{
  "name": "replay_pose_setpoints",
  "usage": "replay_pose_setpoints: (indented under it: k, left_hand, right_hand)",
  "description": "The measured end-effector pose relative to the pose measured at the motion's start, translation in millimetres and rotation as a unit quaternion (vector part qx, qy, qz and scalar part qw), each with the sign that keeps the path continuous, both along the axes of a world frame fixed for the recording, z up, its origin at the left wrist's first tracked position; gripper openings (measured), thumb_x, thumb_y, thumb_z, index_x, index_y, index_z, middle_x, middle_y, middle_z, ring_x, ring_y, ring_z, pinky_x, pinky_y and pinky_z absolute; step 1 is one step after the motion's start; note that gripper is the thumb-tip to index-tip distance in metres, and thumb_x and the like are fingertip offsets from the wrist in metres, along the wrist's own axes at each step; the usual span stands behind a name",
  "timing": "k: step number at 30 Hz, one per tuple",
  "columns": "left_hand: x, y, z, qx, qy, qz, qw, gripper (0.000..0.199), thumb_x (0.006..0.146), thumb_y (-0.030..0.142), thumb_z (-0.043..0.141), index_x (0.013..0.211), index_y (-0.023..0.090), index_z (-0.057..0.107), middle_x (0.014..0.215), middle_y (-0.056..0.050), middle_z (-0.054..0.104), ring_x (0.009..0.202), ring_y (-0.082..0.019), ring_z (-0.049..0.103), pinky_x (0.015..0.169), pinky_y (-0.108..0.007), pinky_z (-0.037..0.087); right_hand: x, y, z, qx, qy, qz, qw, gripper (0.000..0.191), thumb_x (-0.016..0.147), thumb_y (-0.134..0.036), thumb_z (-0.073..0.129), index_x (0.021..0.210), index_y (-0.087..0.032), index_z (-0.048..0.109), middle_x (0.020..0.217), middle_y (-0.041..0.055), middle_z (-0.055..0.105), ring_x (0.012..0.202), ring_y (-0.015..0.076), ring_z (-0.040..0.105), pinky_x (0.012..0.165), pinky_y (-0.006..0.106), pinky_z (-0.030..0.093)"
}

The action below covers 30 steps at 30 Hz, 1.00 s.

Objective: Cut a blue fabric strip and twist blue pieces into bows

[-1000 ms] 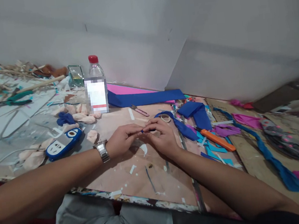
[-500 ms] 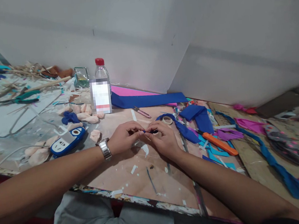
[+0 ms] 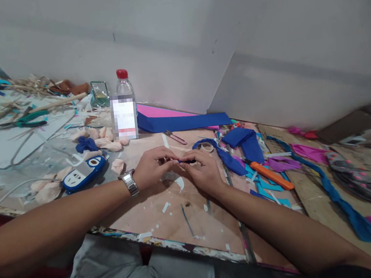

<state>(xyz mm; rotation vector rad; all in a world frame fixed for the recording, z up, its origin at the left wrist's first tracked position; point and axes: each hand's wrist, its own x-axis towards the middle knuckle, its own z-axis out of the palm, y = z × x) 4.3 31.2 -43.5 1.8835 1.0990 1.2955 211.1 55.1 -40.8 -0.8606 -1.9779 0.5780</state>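
My left hand (image 3: 155,167) and my right hand (image 3: 203,168) meet over the middle of the table, fingertips nearly touching. Between them is a small dark blue piece (image 3: 185,161), mostly hidden by the fingers; it looks like fabric, but its shape cannot be made out. Both hands pinch it between thumb and fingers. Just beyond my right hand lie a roll of tape (image 3: 207,147) and a twisted strip of blue fabric (image 3: 228,161). A pair of thread snips (image 3: 176,137) rests on the table behind the hands.
A blue-and-white power strip (image 3: 85,174) and peach fabric pieces (image 3: 107,144) lie at left. A bottle with a red cap (image 3: 122,74) stands behind, beside a long blue fabric band (image 3: 184,123). An orange utility knife (image 3: 272,175) lies at right among scraps. Green-handled pliers (image 3: 32,119) are far left.
Both hands stay pinched together at nearly the same spot, with slight finger movement around the small blue piece. The whole view has shifted a little.
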Motion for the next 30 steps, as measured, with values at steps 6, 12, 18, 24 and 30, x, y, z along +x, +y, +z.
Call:
replay_pose_setpoints:
  k: [6,12,18,24,30]
  left_hand:
    - [-1.1,-0.1,2.6,0.031,0.014,-0.020,0.999,0.018,0.095,0.032,0.068,0.093,0.018,0.080,0.095,-0.009,0.077,0.088,-0.019,0.070,0.080,-0.030,0.054]
    - [-3.0,2.1,0.0,0.023,0.005,-0.047,0.999,0.020,0.095,0.035,0.068,0.093,0.018,0.079,0.094,-0.009,0.077,0.088,-0.019,0.071,0.082,-0.031,0.054]
    - [-1.1,-1.4,1.6,-0.025,0.016,-0.064,0.997,0.018,0.097,0.032,0.062,0.097,0.017,0.073,0.095,-0.007,0.075,0.088,-0.018,0.068,0.080,-0.030,0.052]
    - [-2.6,-0.8,2.0,-0.028,0.030,-0.056,0.998,0.017,0.099,0.028,0.056,0.100,0.016,0.068,0.094,-0.005,0.072,0.084,-0.017,0.065,0.079,-0.029,0.051]
    - [-4.8,1.3,1.2,-0.009,0.041,-0.047,0.998,0.017,0.100,0.028,0.056,0.101,0.018,0.070,0.096,-0.006,0.073,0.088,-0.018,0.066,0.083,-0.031,0.051]
  right_hand:
    - [1.4,0.5,-1.3,-0.004,0.004,0.001,1.000,0.007,0.087,-0.028,0.080,0.087,-0.023,0.075,0.089,0.0050,0.078,0.088,0.0228,0.071,0.082,0.040,0.051]
    - [1.7,-0.5,2.1,-0.008,-0.001,0.000,1.000,0.011,0.086,-0.034,0.082,0.084,-0.024,0.077,0.087,0.0052,0.078,0.085,0.0233,0.070,0.082,0.041,0.051]
    - [0.9,-2.0,4.3,0.009,-0.010,-0.006,1.000,0.015,0.084,-0.037,0.084,0.082,-0.024,0.076,0.083,0.0033,0.077,0.080,0.0225,0.069,0.085,0.042,0.049]
    - [1.7,-1.6,3.6,0.029,-0.030,-0.015,0.999,0.013,0.085,-0.037,0.083,0.088,-0.026,0.078,0.089,0.0046,0.080,0.086,0.0248,0.071,0.088,0.044,0.048]
    - [1.7,-3.1,5.7,0.041,-0.042,-0.012,0.998,0.004,0.088,-0.030,0.078,0.088,-0.026,0.077,0.088,0.0042,0.080,0.084,0.0244,0.071,0.086,0.045,0.048]
